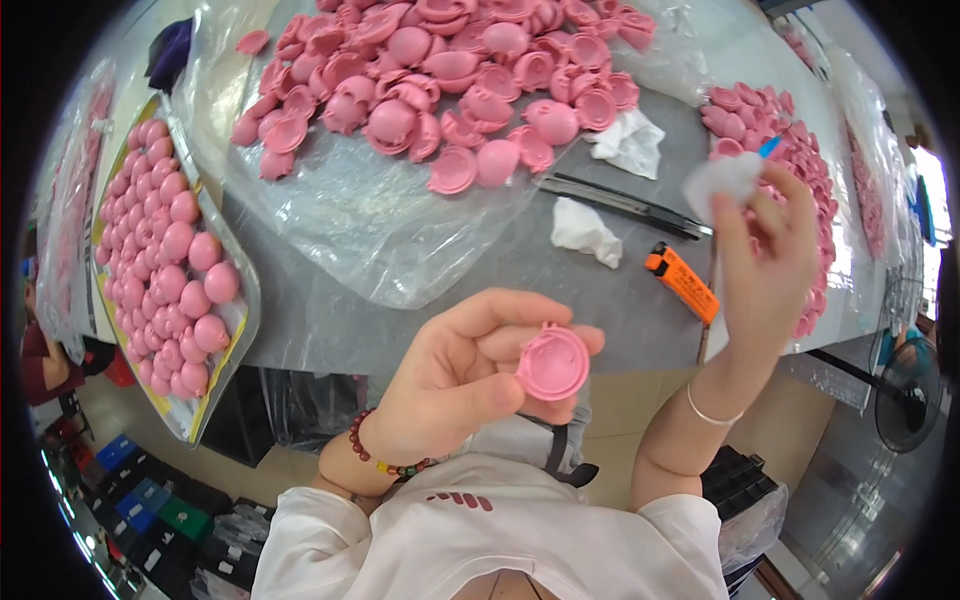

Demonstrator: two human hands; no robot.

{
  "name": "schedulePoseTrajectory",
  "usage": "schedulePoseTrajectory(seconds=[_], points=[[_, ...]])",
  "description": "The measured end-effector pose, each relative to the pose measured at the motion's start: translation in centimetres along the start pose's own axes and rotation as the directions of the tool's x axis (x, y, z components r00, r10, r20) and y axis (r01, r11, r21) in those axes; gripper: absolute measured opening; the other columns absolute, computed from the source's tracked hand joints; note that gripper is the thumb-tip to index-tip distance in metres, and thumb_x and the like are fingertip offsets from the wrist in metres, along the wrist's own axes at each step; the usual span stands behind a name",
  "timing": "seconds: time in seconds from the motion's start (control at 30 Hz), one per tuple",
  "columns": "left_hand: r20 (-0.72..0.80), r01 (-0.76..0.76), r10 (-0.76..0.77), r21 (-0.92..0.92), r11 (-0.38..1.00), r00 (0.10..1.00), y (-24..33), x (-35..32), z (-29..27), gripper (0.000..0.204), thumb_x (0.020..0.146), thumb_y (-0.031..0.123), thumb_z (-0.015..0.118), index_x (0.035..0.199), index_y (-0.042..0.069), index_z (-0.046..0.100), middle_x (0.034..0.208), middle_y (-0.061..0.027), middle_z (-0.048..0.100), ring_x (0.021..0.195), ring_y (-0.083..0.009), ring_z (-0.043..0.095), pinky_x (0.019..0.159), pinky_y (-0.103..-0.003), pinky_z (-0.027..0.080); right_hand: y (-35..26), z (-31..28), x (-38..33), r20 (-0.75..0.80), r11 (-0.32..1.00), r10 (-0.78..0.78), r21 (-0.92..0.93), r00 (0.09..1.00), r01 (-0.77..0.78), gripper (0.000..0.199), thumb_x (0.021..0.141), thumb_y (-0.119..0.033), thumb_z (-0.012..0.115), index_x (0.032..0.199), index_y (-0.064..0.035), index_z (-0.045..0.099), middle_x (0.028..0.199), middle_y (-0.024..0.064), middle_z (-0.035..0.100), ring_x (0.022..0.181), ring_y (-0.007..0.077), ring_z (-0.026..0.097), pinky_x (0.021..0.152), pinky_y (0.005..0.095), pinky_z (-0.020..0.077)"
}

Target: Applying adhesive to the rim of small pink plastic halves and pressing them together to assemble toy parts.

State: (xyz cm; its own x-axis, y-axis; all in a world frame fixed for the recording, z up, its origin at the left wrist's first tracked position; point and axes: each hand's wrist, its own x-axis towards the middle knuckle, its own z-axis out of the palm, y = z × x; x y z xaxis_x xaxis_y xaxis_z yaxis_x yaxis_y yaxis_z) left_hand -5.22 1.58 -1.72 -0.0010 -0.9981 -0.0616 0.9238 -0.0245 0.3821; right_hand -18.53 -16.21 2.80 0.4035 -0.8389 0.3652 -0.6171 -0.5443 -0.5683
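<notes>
- Firstly, the grey table (640, 338) has its near edge close to the hands in this view, so working well over it would probably catch a dropped part.
- The plastic sheet (400, 262) lies under a heap of pink shells (392, 122); it looks slippery, so forearms are best kept off it.
- The metal tray (247, 352) at the left brims with round pink pieces (165, 272); a tucked left elbow should avoid jogging it.
- The right hand (768, 262) is raised at the right, pinching a white wad and well apart from the left; a relaxed wrist would help control.
- The left hand (445, 368) grips one pink cup with thumb and curled fingers; light pressure seems enough.
- The black tool (625, 205) and orange tool (685, 284) lie near the right hand, best left untouched meanwhile.
- The white wad (722, 186) is best kept firmly bunched; I cannot tell what the blue tip beside it belongs to.
- The pink cup (553, 366) sits before the chest, hollow face up; turning it between the fingers should expose every side.
- The blue tip (770, 147) should point away from skin.
</notes>
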Motion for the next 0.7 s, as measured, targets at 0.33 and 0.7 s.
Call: schedulePoseTrajectory(seconds=[0.33,0.7], points=[[-0.054,0.103,-0.119,-0.23,0.968,0.991,-0.6,-0.4,-0.3,0.045,0.071,0.002,0.059,0.11,-0.002,0.037,0.108,-0.0297,0.046,0.069,-0.026,0.061,0.06,-0.031,0.052,2.4,-0.9,0.8,-0.115,0.982,-0.145,-0.139,0.983,0.128,0.027,0.065,-0.004,0.062,0.09,-0.0024,0.051,0.083,0.0043,0.056,0.074,0.0116,0.051,0.061,0.0234,0.042],[-0.096,0.035,-0.051,-0.161,0.986,0.994,-0.4,-0.1,-0.1,0.045,0.068,-0.001,0.062,0.106,-0.003,0.038,0.106,-0.03,0.046,0.069,-0.0273,0.061,0.06,-0.031,0.052,3.7,-2.7,-0.1,-0.001,0.938,-0.072,-0.34,0.997,0.067,0.026,0.064,-0.006,0.061,0.088,-0.0036,0.054,0.08,0.0058,0.055,0.07,0.0176,0.048,0.068,0.029,0.039]])
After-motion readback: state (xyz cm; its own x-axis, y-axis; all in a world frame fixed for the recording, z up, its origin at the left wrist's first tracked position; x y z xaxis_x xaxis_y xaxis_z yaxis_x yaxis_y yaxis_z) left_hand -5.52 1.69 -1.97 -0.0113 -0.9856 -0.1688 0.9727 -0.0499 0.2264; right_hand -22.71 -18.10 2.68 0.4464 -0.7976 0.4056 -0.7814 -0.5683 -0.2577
